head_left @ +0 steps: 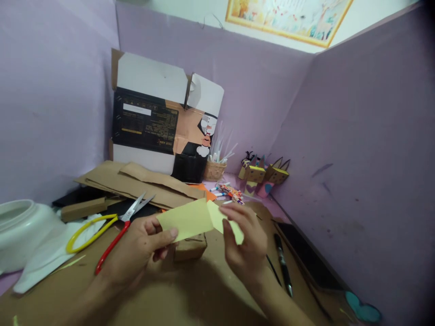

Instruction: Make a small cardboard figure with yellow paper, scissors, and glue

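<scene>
Both hands hold a pale yellow paper sheet above a brown cardboard work surface. My left hand pinches its lower left edge between thumb and fingers. My right hand grips the right part, which is folded or bent downward. A small brown cardboard box sits on the surface just beneath the paper, between my hands.
Scissors with one yellow and one red handle lie left of my hands, by white paper and a white container. A black pen lies right. Cardboard pieces, a flattened printed box, markers and paper figures stand behind, within purple walls.
</scene>
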### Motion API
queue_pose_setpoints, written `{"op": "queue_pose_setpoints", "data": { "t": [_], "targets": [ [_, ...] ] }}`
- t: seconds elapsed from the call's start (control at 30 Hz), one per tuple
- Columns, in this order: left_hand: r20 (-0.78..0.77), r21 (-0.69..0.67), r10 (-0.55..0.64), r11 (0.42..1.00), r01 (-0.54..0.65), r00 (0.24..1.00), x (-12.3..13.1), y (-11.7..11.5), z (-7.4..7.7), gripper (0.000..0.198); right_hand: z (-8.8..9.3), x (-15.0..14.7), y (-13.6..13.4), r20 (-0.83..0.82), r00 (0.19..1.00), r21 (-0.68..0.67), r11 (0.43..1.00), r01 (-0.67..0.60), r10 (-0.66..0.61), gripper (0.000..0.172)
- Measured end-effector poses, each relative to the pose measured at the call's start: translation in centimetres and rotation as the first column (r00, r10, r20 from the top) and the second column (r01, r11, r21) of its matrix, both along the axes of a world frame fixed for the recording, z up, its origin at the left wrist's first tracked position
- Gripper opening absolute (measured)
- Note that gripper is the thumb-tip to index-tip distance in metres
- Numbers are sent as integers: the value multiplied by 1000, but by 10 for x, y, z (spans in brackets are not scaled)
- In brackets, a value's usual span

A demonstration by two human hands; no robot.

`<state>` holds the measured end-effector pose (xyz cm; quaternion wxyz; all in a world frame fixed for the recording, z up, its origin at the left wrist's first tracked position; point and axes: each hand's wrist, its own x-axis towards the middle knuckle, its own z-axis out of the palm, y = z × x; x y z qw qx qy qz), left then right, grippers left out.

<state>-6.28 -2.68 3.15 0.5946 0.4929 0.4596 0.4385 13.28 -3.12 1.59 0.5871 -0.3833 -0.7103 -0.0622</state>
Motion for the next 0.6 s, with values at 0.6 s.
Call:
{"op": "queue_pose_setpoints", "data": {
  "t": [0.6],
  "targets": [
    [18,35,-87,996,86,996,15,-22,-2,30,6,-19,-22,-653,686,-503,493,-710,321,29]
  ]
}}
